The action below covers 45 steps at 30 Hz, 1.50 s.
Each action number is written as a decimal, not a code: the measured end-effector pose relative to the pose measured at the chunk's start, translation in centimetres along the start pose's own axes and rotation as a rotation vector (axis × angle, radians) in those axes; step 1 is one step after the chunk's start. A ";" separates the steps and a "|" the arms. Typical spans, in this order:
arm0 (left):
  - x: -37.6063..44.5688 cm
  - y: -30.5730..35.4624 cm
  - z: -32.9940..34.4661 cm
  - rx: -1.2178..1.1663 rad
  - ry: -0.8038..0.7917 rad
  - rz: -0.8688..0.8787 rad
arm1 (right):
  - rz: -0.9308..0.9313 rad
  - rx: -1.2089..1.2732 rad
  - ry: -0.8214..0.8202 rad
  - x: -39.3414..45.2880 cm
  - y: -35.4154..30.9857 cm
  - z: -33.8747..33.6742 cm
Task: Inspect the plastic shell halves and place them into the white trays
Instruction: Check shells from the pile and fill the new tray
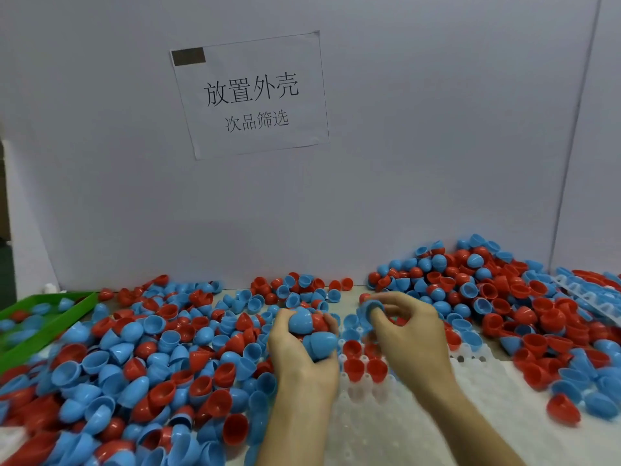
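Observation:
Red and blue plastic shell halves [151, 361] lie heaped across the table. My left hand [299, 361] grips a handful of them, with blue shells [302, 320] and a red one showing between its fingers. Just to its right, my right hand [410, 334] pinches a single blue shell half [372, 306] between thumb and fingertips. Below and between both hands lies a white tray [379, 408] of small cups. Three red halves [364, 368] and several blue ones sit in its far rows.
A green tray [50, 326] holding a few shells stands at the far left. Another heap [487, 290] rises at the back right, with a second white tray [588, 294] tilted on it. A grey partition with a paper sign [250, 95] closes the back.

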<state>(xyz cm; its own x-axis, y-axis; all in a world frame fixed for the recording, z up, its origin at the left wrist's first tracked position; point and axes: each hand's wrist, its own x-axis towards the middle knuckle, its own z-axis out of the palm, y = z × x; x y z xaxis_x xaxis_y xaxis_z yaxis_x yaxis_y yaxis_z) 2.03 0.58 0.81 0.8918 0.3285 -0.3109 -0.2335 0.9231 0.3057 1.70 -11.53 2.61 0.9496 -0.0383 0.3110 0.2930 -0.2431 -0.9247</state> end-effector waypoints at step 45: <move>0.6 0.5 -1.0 0.414 -0.025 -0.018 | -0.233 -0.141 -0.440 -0.3 1.1 0.2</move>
<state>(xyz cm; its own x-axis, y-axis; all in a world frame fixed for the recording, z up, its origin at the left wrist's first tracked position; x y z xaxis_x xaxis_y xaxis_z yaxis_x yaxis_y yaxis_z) 2.05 1.45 -0.17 0.9047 0.3035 -0.2990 -0.0470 0.7685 0.6381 1.80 -11.58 1.45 0.8267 0.4363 0.3554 0.5132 -0.3257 -0.7941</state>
